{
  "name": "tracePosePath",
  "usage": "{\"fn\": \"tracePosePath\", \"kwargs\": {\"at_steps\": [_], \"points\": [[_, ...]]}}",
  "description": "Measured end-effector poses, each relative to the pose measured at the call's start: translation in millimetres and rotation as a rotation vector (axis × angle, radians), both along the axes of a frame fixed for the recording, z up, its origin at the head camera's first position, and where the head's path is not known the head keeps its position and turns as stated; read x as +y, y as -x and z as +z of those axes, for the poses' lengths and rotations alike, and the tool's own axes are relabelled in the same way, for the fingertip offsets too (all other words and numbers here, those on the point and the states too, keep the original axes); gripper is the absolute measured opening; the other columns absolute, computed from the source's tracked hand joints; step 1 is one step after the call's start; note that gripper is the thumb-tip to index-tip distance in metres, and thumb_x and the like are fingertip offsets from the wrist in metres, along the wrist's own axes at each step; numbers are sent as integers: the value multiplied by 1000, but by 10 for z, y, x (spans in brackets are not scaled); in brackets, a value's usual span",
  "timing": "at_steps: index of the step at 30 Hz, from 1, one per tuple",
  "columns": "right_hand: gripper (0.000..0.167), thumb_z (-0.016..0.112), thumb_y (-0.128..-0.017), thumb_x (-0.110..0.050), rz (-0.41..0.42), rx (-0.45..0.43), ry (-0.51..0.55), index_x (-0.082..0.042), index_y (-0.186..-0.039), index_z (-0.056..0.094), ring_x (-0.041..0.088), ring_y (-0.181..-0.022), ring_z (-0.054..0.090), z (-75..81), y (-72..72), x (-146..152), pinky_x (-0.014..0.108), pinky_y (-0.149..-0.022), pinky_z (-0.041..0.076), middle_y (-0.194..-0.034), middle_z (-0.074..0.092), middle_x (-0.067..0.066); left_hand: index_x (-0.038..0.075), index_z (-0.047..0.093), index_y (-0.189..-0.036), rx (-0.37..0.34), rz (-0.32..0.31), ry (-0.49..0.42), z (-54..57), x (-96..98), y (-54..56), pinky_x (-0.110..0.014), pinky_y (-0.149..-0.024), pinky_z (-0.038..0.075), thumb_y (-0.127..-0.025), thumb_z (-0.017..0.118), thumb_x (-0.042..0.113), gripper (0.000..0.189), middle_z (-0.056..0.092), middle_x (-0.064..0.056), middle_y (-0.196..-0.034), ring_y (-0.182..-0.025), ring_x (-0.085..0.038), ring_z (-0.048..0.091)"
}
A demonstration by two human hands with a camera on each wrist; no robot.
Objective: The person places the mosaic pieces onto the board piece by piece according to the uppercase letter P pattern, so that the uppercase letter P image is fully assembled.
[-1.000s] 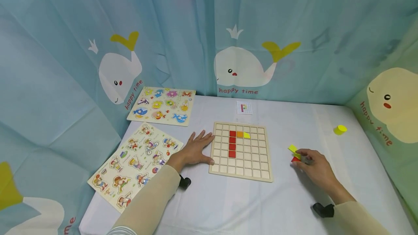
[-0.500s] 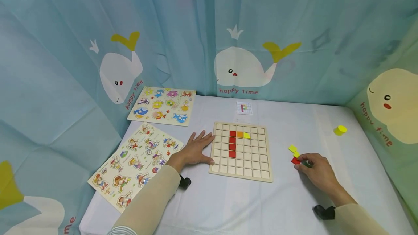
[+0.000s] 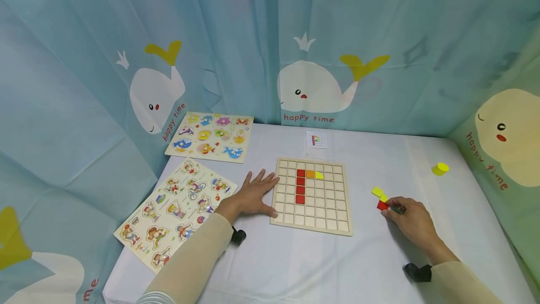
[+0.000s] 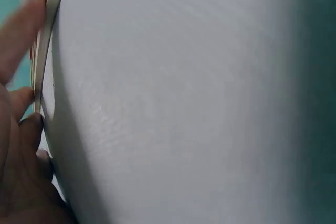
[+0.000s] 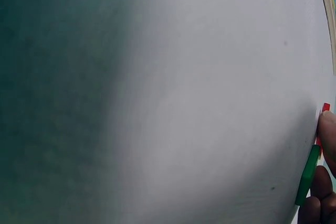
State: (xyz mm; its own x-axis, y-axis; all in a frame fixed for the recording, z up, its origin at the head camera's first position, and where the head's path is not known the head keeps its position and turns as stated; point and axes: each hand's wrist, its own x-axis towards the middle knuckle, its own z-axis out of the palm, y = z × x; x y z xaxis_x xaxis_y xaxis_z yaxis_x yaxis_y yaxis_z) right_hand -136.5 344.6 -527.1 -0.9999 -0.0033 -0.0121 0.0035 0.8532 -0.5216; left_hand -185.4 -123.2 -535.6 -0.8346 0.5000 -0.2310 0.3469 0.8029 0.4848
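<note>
My left hand [image 3: 251, 197] lies with its fingers spread, thumb and fingertips touching the left edge of the wooden grid board [image 3: 288, 223]. Red square tiles [image 3: 300, 181] stand in one column of the board, with an orange tile [image 3: 310, 174] and a yellow tile [image 3: 319, 175] beside the top one. To the right of the board, my right hand [image 3: 412, 222] pinches a loose red tile [image 3: 382, 206] between thumb and forefinger. Loose yellow tiles [image 3: 377, 192] touch or lie close to it. A green piece [image 5: 307, 176] lies under that hand, partly hidden.
A small pattern card [image 3: 316, 140] lies behind the board. Two picture puzzle boards, one with sea animals [image 3: 209, 137] and one with child figures [image 3: 177, 210], lie at the left. A yellow cylinder [image 3: 440, 169] stands at the far right. Whale-print curtains surround the table.
My right fingers have shifted from beside the yellow tile onto the red tile, which has turned slightly. The left hand and the board stay in place.
</note>
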Motion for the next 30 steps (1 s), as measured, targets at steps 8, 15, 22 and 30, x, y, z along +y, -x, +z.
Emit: {"fn": "tracePosePath", "kwargs": {"at_steps": [8, 15, 22, 30], "points": [[38, 77, -95, -17, -20, -18, -4, 8, -121, 68, 41, -100, 54, 18, 7, -4, 46, -77, 48, -115, 64, 30, 26, 18, -171, 2, -4, 75, 47, 38, 43, -57, -132, -12, -74, 86, 68, 126, 11, 6, -179, -166, -25, -5], [38, 76, -94, -13, 21, -9, 16, 8, -125, 69, 45, -107, 55, 27, 46, -42, 57, -84, 51, -123, 64, 33, 25, 22, -170, 2, 11, 38, 54, 35, 122, -55, -133, -11, -78, 85, 63, 119, 15, 6, -178, -166, -25, -2], [41, 76, -94, -11, 39, -39, 50, 8, -129, 68, 51, -112, 58, -8, 84, -13, 66, -91, 52, -127, 63, 35, 23, 23, -170, -7, 12, -6, 23, 11, 118, -52, -133, -13, -79, 85, 61, 117, 15, 5, -178, -166, -24, -2], [41, 77, -94, -14, 39, -18, 76, 9, -128, 68, 48, -111, 56, 1, 99, -28, 63, -90, 51, -128, 62, 34, 24, 23, -170, -18, 12, -11, 39, 1, 110, -51, -132, -14, -79, 86, 60, 116, 15, 5, -178, -166, -23, -3]]}}
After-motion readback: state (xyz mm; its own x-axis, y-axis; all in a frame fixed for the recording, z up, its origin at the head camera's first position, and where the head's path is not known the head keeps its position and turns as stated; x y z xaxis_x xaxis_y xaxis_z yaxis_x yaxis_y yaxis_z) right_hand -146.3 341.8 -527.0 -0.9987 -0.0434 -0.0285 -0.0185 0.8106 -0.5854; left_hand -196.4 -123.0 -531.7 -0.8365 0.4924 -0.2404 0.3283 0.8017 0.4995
